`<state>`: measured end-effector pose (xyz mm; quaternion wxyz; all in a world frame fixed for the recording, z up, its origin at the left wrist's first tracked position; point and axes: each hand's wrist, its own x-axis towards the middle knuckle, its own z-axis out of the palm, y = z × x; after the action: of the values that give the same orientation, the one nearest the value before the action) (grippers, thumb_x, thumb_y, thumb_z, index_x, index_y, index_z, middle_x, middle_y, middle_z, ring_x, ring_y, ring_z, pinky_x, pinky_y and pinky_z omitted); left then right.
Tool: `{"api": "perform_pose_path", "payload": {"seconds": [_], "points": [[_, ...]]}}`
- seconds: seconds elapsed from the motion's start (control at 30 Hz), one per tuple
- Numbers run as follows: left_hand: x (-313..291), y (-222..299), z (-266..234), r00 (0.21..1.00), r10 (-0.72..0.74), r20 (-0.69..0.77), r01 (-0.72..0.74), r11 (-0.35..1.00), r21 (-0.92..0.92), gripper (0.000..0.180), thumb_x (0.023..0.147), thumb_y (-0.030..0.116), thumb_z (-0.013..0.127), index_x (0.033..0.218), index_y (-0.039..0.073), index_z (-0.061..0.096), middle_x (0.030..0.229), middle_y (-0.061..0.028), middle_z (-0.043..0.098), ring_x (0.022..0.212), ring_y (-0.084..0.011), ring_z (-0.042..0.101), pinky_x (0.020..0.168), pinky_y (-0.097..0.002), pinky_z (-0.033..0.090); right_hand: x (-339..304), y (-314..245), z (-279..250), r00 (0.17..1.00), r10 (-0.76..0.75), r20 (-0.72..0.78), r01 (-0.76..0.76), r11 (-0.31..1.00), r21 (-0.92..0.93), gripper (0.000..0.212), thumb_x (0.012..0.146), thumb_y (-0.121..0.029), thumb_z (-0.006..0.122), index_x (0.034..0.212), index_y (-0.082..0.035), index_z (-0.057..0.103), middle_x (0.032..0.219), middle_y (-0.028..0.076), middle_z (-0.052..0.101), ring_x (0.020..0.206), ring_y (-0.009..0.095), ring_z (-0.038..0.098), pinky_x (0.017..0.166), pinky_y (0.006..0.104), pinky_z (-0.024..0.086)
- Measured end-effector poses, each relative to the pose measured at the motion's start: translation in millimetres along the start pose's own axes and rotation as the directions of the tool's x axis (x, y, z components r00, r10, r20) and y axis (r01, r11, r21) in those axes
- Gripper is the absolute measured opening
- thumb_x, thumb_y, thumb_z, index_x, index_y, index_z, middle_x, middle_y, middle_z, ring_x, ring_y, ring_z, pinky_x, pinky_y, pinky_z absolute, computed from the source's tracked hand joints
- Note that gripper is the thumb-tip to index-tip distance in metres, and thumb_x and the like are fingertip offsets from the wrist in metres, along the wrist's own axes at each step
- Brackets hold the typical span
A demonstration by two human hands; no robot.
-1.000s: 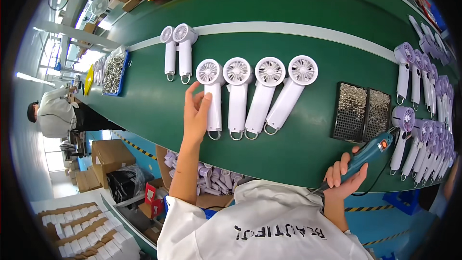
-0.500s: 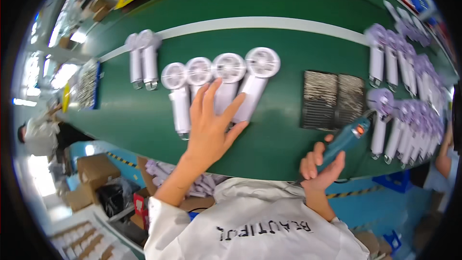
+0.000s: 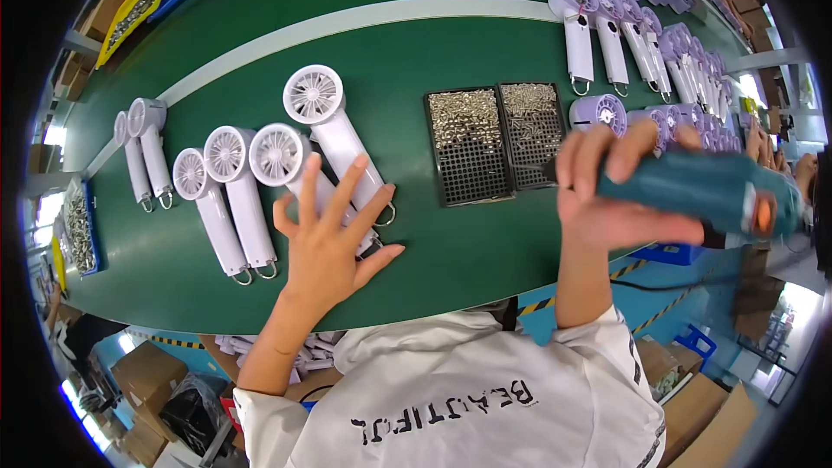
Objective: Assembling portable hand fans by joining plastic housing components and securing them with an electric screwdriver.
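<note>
My left hand (image 3: 321, 251) is spread over the lower handles of a row of white handheld fans near the middle of the green table. Its fingertips lie on or just above the handles of the third fan (image 3: 278, 154) and the rightmost fan (image 3: 340, 140); contact is hard to tell. Two more fans, one of them a white fan (image 3: 230, 212), lie to the left. My right hand (image 3: 607, 191) grips a teal electric screwdriver (image 3: 685, 186), held sideways and blurred, its bit pointing left near the right-hand screw tray (image 3: 530, 134). Beside that sits a second black screw tray (image 3: 468, 173).
More purple-white fans (image 3: 611, 35) stand in rows on the right. Another pair of fans (image 3: 149, 143) lies far left. A blue tray of small metal parts (image 3: 80, 225) and a yellow tray (image 3: 139, 9) are at the left. Another person's hands (image 3: 763, 147) show at far right.
The view has shifted. My right hand has lifted the screwdriver and swung it round so the bit points left toward the screw trays. My left hand stays spread over the fans' handles.
</note>
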<state>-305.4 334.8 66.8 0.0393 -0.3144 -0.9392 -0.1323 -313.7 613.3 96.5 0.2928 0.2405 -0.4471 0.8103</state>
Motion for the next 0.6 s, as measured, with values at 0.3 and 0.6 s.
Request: {"api": "perform_pose_path", "payload": {"seconds": [0.3,0.6], "points": [[-2,23,18,0.996,0.072,0.049,-0.071,0.997,-0.027,0.059,0.078,0.039,0.072,0.131,0.017,0.057,0.140,-0.0016,0.049,0.134,-0.0269,0.039,0.106,-0.0544,0.021,-6,31,-10,0.998,0.063,-0.006,-0.064,0.994,-0.093,0.091,0.077,-0.089,0.036,0.129,-0.015,0.045,0.076,0.004,0.048,0.047,0.016,0.047,0.043,0.0290,0.039],[15,-2,2,0.975,0.162,0.153,-0.155,0.986,-0.057,0.070,0.075,0.045,0.071,0.135,0.012,0.054,0.148,-0.0054,0.044,0.141,-0.0226,0.036,0.112,-0.0517,0.023,-12,45,-13,0.981,0.094,-0.169,-0.097,0.995,-0.009,0.095,0.070,-0.093,0.037,0.119,-0.012,0.045,0.071,0.007,0.049,0.045,0.017,0.050,0.040,0.0313,0.042]]}}
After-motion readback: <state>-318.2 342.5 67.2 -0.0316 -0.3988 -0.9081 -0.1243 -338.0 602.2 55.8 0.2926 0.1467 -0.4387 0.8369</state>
